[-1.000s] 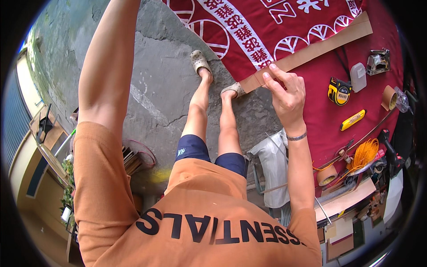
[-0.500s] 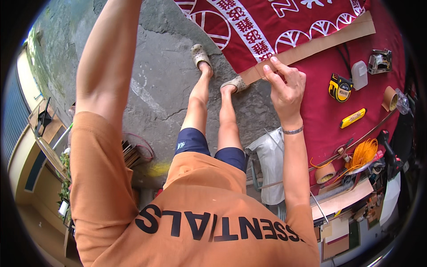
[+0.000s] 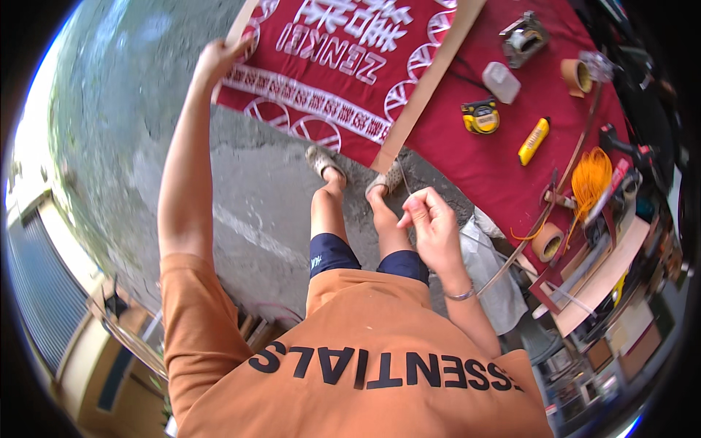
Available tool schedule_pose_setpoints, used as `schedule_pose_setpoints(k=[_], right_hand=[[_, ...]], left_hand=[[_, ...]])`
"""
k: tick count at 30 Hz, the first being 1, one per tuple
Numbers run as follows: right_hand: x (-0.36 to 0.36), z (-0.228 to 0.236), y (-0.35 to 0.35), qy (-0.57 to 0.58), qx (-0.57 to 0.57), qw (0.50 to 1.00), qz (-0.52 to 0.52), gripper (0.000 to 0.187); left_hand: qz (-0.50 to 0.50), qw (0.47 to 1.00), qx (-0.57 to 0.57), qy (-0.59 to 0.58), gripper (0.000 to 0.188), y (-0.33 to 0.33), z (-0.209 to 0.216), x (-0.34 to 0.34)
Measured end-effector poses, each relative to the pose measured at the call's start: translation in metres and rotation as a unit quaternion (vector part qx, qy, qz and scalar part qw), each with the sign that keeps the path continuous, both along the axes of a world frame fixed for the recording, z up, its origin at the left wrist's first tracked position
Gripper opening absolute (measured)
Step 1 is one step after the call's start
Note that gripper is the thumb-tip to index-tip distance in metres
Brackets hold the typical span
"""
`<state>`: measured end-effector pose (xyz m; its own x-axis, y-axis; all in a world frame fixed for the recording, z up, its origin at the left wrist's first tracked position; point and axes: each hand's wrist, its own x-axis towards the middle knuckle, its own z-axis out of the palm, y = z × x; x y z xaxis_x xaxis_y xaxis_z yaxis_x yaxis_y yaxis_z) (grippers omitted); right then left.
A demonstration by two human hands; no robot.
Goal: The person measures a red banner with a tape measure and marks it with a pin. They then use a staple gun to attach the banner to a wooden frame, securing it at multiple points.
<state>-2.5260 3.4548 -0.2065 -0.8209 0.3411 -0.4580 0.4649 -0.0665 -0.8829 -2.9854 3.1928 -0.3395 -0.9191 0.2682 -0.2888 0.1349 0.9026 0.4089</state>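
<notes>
1. Red printed cloth (image 3: pixel 314 69), edged by a flat brown strip (image 3: pixel 428 86), spans your 12 o'clock.
2. Your left hand (image 3: pixel 219 62), at 11, grasps its edge.
3. Your right hand (image 3: pixel 436 226), toward 3, pinches seemingly a thin strand (image 3: pixel 406 179).
4. Rounded tape measure (image 3: pixel 480 117), at 2.
</notes>
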Motion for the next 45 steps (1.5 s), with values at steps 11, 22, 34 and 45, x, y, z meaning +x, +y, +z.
schedule_pose_setpoints(k=[11,22,34,45], right_hand=[[-0.097,0.069,-0.116,-0.042,0.278,0.948,-0.149,0.018],[-0.225,0.052,-0.269,-0.106,0.251,0.904,-0.331,0.012],[-0.358,-0.011,-0.360,-0.100,0.242,0.735,-0.625,0.013],[-0.443,-0.073,-0.380,-0.097,0.184,0.583,-0.785,0.011]], left_hand=[[0.054,0.972,0.065,-0.220,0.071,-0.005,0.036,0.004],[-0.011,0.874,0.094,-0.476,0.056,-0.030,0.032,-0.017],[-0.263,0.837,0.049,-0.477,0.061,-0.009,0.008,-0.041],[-0.973,0.219,0.070,0.035,0.098,0.124,0.095,-0.013]])
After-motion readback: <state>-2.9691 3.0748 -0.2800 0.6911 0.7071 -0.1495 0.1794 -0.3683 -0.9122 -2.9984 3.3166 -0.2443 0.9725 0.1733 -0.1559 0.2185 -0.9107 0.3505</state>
